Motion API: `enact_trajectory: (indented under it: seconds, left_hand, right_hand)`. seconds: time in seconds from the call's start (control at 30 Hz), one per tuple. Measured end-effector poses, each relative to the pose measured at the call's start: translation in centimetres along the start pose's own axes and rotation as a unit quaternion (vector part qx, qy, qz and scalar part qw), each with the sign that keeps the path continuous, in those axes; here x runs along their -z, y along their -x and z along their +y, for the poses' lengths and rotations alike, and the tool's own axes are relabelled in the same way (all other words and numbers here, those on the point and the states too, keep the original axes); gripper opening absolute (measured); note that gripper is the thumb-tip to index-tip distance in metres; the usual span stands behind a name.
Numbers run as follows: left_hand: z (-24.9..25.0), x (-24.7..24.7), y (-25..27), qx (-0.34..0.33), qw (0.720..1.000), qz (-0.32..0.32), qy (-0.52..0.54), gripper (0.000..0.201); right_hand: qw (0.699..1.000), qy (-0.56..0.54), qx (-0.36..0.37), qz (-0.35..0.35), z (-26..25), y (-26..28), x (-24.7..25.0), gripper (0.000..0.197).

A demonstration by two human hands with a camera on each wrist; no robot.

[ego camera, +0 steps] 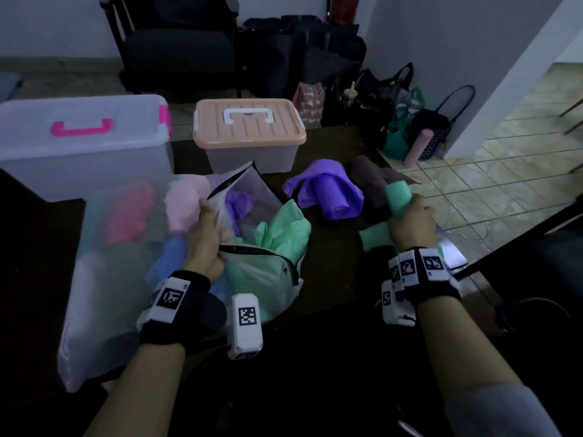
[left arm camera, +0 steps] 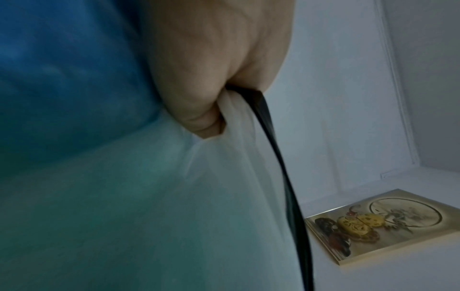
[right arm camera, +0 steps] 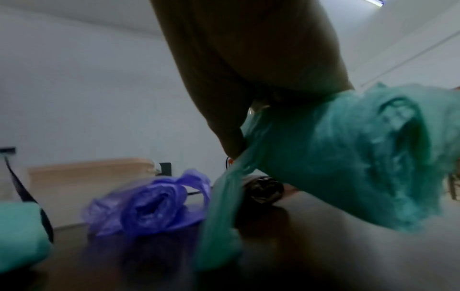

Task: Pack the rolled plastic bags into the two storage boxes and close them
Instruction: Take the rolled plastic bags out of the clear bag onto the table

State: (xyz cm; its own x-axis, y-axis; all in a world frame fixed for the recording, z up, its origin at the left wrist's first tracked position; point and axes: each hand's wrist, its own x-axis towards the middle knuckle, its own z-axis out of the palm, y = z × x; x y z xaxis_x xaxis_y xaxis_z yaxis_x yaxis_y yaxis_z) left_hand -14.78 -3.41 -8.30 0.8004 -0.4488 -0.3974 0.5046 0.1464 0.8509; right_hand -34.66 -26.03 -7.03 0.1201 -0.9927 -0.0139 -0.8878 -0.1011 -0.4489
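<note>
Item: green roll point(ego camera: 398, 197) of plastic bags, clamped in the right hand point(ego camera: 410, 220) at the right of the dark table point(ego camera: 328, 266); a loose tail of green film trails below the fist. Fingers are wrapped around the roll's middle, wrist low over the tabletop, palm down.

Adjacent stock: purple roll point(ego camera: 329, 195), partly unwound, lies just left of the green one; a dark brown roll point(ego camera: 366, 171) lies behind and between them.

Source container: translucent zip pouch point(ego camera: 262, 272) with black zipper edge, mouth open, loose green and purple bags spilling out. The left hand point(ego camera: 203, 238) pinches the pouch's rim, thumb up, holding the mouth wide.

Destinations: 2 storage boxes at the far edge, peach-lid box point(ego camera: 249, 134) and pink-handle box point(ego camera: 82, 143), both lids on.

Handling note, as judgement: wind the trailing tail back onto the roll before setting it down, or it unravels like the purple one. The boxes need unlatching before any roll goes in; packing seems barely begun.
</note>
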Motion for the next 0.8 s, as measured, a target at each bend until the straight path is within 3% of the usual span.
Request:
enact_trajectory:
  seconds: [0.2,0.4,0.63,0.7,0.8]
  left_hand:
    - [-0.1,0.2,-0.1,0.008,1.0,-0.005,0.004,0.055]
    - [-0.1,0.3,-0.4,0.013,1.0,0.0,0.005,0.051]
    - [0.0,0.1,0.0,0.002,1.0,0.028,-0.005,0.044]
    - [0.0,-0.2,0.2,-0.007,0.999,0.04,-0.014,0.041]
    - [0.1,-0.4,0.5,-0.015,0.998,0.051,-0.031,0.036]
  right_hand:
    - [0.991,0.123,-0.023,-0.047,1.8,-0.5,-2.2,0.046]
    - [0.987,0.15,-0.042,-0.042,1.3,-1.3,-2.9,0.046]
    - [0.984,0.131,-0.04,-0.113,-0.4,-1.0,-0.9,0.079]
    - [0.99,0.108,-0.011,-0.087,-1.7,-0.3,-0.1,0.075]
    - [0.997,0.018,0.073,0.0,-4.8,1.5,0.6,0.053]
